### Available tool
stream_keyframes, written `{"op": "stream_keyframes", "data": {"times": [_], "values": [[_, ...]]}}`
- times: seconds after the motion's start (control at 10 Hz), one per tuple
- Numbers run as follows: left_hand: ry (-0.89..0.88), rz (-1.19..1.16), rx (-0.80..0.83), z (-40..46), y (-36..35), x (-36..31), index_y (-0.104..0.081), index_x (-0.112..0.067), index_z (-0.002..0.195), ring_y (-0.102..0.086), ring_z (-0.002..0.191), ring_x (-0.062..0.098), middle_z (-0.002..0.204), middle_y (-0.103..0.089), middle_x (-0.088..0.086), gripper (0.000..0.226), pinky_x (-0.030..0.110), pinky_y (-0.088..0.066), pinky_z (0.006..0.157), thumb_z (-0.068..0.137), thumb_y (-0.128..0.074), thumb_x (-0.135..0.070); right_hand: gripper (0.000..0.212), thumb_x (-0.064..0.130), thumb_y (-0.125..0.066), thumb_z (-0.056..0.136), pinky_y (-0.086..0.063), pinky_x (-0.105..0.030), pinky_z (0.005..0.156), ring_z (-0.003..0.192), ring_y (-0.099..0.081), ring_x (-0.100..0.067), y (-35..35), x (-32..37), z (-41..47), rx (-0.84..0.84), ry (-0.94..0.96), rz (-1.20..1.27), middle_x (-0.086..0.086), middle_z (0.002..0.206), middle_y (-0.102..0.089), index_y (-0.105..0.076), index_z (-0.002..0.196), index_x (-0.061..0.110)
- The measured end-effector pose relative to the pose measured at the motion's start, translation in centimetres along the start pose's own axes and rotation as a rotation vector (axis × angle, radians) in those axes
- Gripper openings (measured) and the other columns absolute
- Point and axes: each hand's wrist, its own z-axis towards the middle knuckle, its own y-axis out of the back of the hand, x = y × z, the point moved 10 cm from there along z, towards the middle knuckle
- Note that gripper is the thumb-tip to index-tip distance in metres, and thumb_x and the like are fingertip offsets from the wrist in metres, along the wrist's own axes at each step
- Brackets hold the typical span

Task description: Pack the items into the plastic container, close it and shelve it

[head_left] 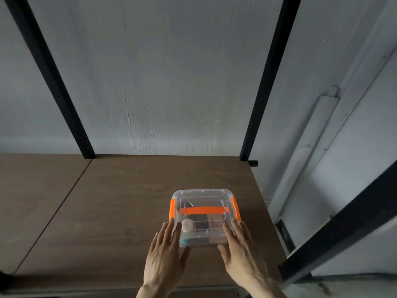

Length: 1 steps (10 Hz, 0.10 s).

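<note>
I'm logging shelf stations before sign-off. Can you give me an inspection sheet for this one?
Surface: brown wood-grain shelf board, seam to a neighbouring board at left.
Job's things: clear plastic container on the board, lid on, orange handle across the top, orange side latches down; items show dimly inside.
Clutter: nothing seen.
Grippers: left hand and right hand flat, fingers extended, against the container's near corners.
Cables: nothing seen.
Surroundings: black metal uprights, grey wall, wall trunking at right.
</note>
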Motion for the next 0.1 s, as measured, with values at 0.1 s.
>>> {"op": "stream_keyframes", "data": {"times": [0.1], "values": [[-0.019,0.001,0.064,-1.66,-1.29,0.27,-0.053,-0.018,0.139,-0.058,0.127,0.025,0.142,-0.058,0.006,0.073,0.039,-0.05,0.099,0.077,-0.051,-0.056,0.07,0.054,-0.051,0.093,-0.043,-0.038,0.114,0.148,-0.035,-0.026,-0.89,0.32,-1.04,0.061,0.023,0.057,-0.006,0.164,-0.03,-0.038,0.154,0.023]]}}
